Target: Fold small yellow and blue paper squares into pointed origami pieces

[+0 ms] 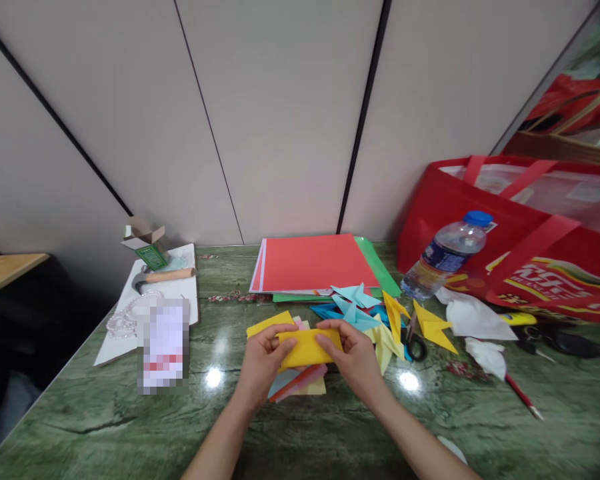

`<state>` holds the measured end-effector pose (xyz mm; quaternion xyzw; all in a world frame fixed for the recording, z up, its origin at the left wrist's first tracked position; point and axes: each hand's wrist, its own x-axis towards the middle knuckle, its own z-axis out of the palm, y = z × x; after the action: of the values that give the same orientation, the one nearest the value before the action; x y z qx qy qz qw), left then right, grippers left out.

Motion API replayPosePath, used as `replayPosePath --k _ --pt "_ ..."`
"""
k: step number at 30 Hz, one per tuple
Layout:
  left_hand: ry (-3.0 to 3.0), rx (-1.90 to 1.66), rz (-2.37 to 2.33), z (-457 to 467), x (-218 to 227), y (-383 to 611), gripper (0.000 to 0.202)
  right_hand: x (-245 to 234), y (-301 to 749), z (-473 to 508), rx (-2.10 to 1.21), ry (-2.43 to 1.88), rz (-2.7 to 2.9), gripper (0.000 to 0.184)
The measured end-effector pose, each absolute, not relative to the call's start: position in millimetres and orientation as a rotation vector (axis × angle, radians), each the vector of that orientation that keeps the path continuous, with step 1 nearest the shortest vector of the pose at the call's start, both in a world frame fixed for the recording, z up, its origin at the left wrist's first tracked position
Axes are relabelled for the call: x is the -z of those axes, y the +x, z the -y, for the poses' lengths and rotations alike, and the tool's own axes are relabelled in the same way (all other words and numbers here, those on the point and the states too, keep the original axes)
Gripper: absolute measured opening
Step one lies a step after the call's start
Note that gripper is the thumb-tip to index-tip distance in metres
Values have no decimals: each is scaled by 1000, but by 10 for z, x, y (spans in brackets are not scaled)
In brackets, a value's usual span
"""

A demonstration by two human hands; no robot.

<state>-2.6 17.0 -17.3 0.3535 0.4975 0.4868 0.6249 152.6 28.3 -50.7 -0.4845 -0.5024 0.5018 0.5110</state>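
Observation:
A folded yellow sheet of paper is held up between both hands. My left hand pinches its left end, thumb in front and fingers behind. At the right end my right hand grips it the same way. Beneath it lies a loose pile of coloured paper pieces in blue, orange, pink and cream. Another yellow paper shows behind my left fingers. Folded paper shapes in light blue, yellow and cream lie just beyond my right hand, with black-handled scissors among them.
Stacked coloured sheets lie by the wall. To the right are a water bottle, a red shopping bag, crumpled tissue and a red pencil-like stick. To the left, a white board bears a green box, a wooden-handled tool and beads.

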Motion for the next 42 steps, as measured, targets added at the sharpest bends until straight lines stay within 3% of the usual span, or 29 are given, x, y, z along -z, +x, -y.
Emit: replayPosePath --k 42 --pt "843 -1179 -1210 -168 165 -15 28 505 1531 -286 -1183 -1177 1227 21"
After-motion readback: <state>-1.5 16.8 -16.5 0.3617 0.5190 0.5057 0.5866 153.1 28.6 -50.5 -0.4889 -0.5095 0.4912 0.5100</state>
